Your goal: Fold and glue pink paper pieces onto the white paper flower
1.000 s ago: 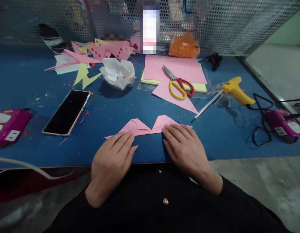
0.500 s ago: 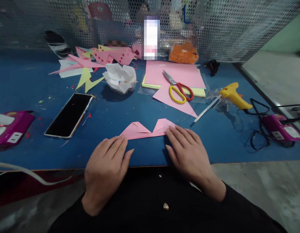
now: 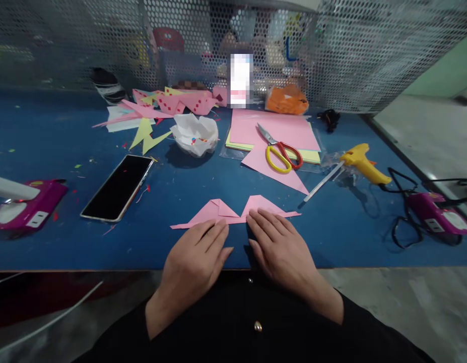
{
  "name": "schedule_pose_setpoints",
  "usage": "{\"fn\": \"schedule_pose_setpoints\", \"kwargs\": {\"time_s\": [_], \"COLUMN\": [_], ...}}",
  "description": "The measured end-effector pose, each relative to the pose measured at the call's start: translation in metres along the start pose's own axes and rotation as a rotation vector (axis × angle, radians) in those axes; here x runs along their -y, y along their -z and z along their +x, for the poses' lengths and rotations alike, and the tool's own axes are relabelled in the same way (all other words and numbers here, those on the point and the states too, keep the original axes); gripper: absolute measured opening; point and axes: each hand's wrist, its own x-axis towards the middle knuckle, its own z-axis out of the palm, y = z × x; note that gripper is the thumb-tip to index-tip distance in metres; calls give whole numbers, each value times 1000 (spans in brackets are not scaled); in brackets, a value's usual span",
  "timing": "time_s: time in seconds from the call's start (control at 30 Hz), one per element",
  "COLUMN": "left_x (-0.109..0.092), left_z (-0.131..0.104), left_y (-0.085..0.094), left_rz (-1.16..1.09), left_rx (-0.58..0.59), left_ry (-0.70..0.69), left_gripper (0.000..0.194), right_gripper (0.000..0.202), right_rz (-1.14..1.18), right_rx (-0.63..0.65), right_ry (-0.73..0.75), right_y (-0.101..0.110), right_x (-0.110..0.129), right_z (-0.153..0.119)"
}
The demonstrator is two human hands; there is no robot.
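A folded piece of pink paper (image 3: 208, 212) lies flat near the table's front edge, with two raised peaks and a narrow folded strip along its near side. The fingers of my left hand (image 3: 195, 252) are stretched out, their tips resting on the paper's near edge left of the middle. My right hand (image 3: 280, 242) lies flat with extended fingertips on the near edge just right of the notch between the peaks. Both thumbs stand a little apart from the fingers. Part of the strip is hidden under my fingertips; its thin ends show on both sides.
Scissors (image 3: 282, 154) lie on a stack of coloured paper (image 3: 274, 127). To the right are a yellow glue gun (image 3: 365, 164) and a purple power strip (image 3: 439, 214). At left are a phone (image 3: 118, 187), a paper-lined bowl (image 3: 195, 135) and another purple power strip (image 3: 37, 204).
Both hands have slid inward along the paper's near edge, closer to each other. The paper's two thin ends are now uncovered. The camera view has shifted slightly.
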Motion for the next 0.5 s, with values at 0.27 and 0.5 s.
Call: {"fn": "schedule_pose_setpoints", "kwargs": {"time_s": [0.27, 0.5], "left_x": [-3, 1], "left_z": [3, 18], "left_y": [0, 5], "left_rz": [27, 45], "left_rx": [-1, 87], "left_ry": [4, 22], "left_gripper": [28, 23], "right_gripper": [43, 42], "right_rz": [6, 9], "right_rx": [-6, -23], "right_ry": [7, 7], "right_y": [-3, -4], "right_x": [1, 0], "right_z": [-1, 0]}}
